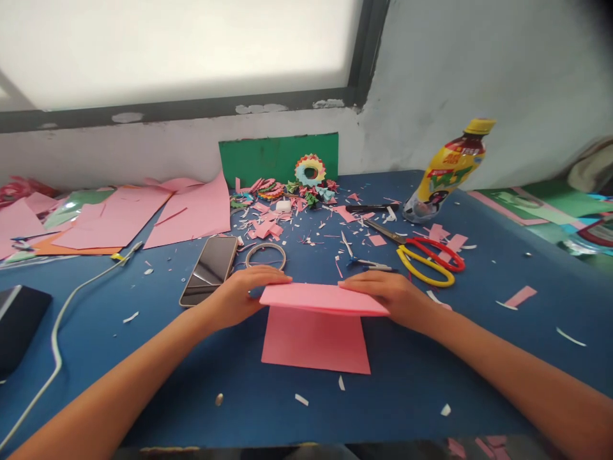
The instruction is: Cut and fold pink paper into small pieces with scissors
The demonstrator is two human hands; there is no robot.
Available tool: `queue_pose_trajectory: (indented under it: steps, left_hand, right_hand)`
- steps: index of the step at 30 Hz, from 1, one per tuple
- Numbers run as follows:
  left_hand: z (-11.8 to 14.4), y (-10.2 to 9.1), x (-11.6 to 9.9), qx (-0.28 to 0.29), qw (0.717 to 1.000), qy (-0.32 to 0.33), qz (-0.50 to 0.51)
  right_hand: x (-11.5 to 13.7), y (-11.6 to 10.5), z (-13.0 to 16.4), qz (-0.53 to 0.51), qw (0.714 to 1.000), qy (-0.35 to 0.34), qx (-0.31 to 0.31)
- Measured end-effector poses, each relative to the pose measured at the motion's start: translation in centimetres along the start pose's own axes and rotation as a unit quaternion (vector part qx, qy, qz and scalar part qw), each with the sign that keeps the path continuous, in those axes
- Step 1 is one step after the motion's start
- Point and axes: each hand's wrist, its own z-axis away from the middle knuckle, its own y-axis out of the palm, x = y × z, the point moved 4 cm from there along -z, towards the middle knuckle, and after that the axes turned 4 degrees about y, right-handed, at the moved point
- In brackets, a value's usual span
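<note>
A sheet of pink paper (316, 342) is at the front middle of the blue table, its far part bent up and over toward me. My left hand (246, 291) grips the fold at its left end, and my right hand (378, 287) grips the right end. The fingertips lie on the back of the raised flap, partly hidden. Just beyond my left hand are a phone (209, 268) and a roll of tape (265, 255). Scissors (426, 262) with red and yellow handles lie beyond my right hand.
Pink paper sheets (191, 214) lie at the back left. A yellow-labelled bottle (447, 172) stands back right. Paper scraps (263, 227) and a paper ring (310, 171) sit before a green board (258, 156). A white cable (64, 319) runs along the left.
</note>
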Motion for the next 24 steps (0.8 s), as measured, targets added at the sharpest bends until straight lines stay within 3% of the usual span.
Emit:
queue_pose_trajectory:
  steps: [3,8,14,24]
  left_hand:
    - [0.2,0.8,0.6,0.048,0.999,0.019,0.005]
    - [0.6,0.9,-0.1,0.115,0.992,-0.008,-0.047]
    - [0.3,2.3,-1.5,0.152,0.98,-0.031,-0.126]
    - [0.7,3.5,-1.0,0.215,0.962,-0.015,-0.166]
  right_hand:
    - [0.3,0.3,0.6,0.033,0.998,-0.042,0.045]
    - [1.0,0.6,1.0,0.077,0.989,-0.083,0.097]
    - [1.4,0.5,1.2,0.09,0.984,-0.09,0.121]
    - [1.7,0.6,1.0,0.079,0.983,-0.078,0.148]
